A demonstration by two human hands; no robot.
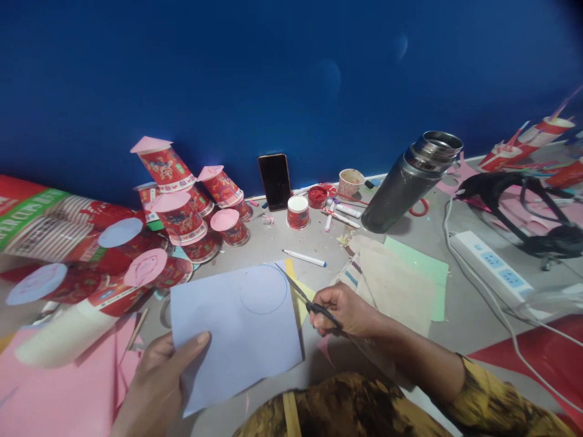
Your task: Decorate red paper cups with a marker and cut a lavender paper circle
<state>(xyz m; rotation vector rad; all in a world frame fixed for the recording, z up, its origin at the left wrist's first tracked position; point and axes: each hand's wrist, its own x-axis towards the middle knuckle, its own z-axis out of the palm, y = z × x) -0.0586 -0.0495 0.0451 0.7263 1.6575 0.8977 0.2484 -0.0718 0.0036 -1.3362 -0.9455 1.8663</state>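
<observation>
A light blue paper sheet (228,340) is held by my left hand (166,370), whose thumb lies on top near the lower left edge and whose fingers are beneath. A circle is drawn in blue near the sheet's upper right corner. My right hand (339,309) grips black-handled scissors (319,308); their blades point up and left, over the sheet's right edge beside the circle. Whether the blades are parted is unclear. Yellow paper (299,297) shows under the blades. A blue-capped white marker (304,258) lies just beyond the sheet.
Stacked red paper cups (182,221) with pink paper tops stand at the left. A phone (274,182) leans against the blue wall. Right of centre stand a dark flask (405,188) and green paper (421,273); a white power strip (492,267) lies farther right. Pink paper (68,388) is lower left.
</observation>
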